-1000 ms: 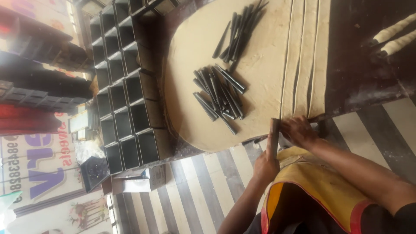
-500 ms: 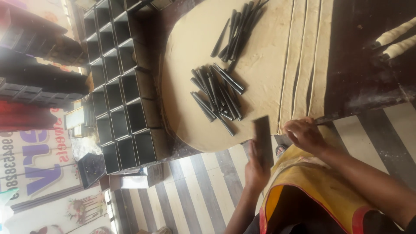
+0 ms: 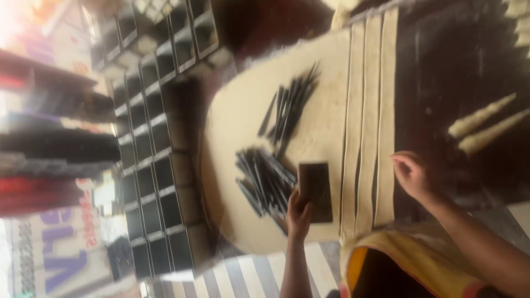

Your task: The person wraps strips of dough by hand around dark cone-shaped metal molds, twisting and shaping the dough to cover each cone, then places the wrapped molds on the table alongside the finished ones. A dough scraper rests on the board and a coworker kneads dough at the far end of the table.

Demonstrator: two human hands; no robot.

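A big pale sheet of rolled dough [image 3: 243, 116] lies on a dark table [image 3: 452, 72]. Its right part is cut into long strips [image 3: 370, 110]. My left hand [image 3: 298, 214] grips a flat dark rectangular scraper [image 3: 316, 190], held over the dough beside a pile of dark metal cone moulds [image 3: 264, 182]. A second pile of cone moulds [image 3: 290, 105] lies further out on the dough. My right hand [image 3: 409, 174] rests with loosely spread fingers at the outer edge of the last strip and holds nothing.
Two dough-wrapped cones [image 3: 483, 127] lie on the dark table at the right. Rows of dark rectangular baking tins [image 3: 160, 165] stand to the left of the dough. A yellow apron [image 3: 386, 259] and a striped floor [image 3: 248, 276] show at the bottom.
My left hand lifted the scraper from the near ends of the strips and carried it left over the dough beside the cone moulds. My right hand shifted to the outer strip's edge.
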